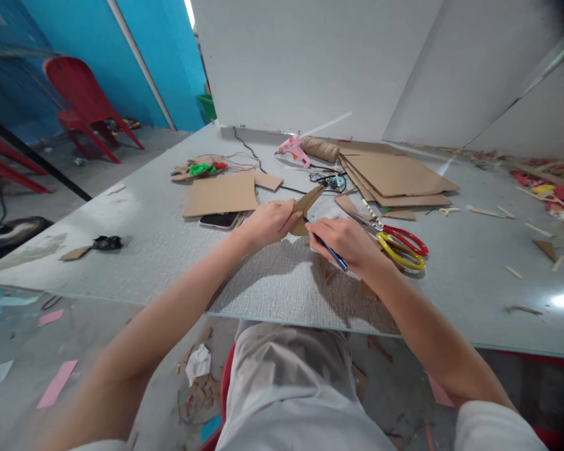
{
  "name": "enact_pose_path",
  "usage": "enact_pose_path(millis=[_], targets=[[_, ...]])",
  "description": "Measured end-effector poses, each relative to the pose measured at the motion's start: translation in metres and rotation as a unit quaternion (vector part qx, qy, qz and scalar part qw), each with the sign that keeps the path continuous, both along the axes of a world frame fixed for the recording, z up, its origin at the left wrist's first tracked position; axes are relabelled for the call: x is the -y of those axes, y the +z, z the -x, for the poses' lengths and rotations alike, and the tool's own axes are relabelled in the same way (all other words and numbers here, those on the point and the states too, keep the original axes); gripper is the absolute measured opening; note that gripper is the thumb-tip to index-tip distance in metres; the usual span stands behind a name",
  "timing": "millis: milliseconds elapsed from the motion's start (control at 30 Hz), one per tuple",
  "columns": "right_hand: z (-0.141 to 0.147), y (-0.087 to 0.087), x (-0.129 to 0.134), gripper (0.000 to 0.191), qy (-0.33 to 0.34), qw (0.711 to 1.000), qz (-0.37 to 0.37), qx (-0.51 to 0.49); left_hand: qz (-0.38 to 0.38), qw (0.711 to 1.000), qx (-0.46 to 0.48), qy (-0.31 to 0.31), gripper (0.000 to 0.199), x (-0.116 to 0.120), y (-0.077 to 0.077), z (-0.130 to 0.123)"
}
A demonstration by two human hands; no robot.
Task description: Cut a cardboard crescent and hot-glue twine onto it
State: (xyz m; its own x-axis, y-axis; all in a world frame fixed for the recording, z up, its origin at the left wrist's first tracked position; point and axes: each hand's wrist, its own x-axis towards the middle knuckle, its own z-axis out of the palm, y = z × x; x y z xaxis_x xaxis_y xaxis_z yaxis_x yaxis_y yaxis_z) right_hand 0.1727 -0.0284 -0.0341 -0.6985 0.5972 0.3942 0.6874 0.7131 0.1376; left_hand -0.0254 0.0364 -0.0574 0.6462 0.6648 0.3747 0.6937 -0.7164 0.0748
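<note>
My left hand [276, 220] is closed on a small curved cardboard piece [301, 227], held above the table. A dark blue pen [333, 252] is gripped in my right hand [341, 241], its tip against or very close to the cardboard. Just right of that hand lie scissors [404, 247] with one red and one yellow handle. Beyond my left hand, a flat cardboard sheet [220, 195] partly covers a phone [219, 220]. Small cardboard scraps [326, 270] lie under my right hand.
Behind my hands are a pink glue gun [294, 150], a twine roll [319, 149] and stacked cardboard [395, 172]. Green and red bits [207, 168] lie at the back left. A black object [107, 242] sits on the left. A white partition [310, 69] rises behind the table.
</note>
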Motion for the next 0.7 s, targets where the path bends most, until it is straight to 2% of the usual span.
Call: enact_pose_path(millis=[367, 700], targets=[[-0.0007, 0.0056, 0.0101, 0.021, -0.008, 1.000, 0.013, 0.016, 0.015, 0.999, -0.011, 0.028, 0.037, 0.0022, 0.0036, -0.0009], [-0.0014, 0.0010, 0.0025, 0.024, -0.006, 0.998, -0.004, 0.063, 0.029, 0.999, -0.024, 0.022, 0.033, 0.0030, 0.0061, -0.0019]])
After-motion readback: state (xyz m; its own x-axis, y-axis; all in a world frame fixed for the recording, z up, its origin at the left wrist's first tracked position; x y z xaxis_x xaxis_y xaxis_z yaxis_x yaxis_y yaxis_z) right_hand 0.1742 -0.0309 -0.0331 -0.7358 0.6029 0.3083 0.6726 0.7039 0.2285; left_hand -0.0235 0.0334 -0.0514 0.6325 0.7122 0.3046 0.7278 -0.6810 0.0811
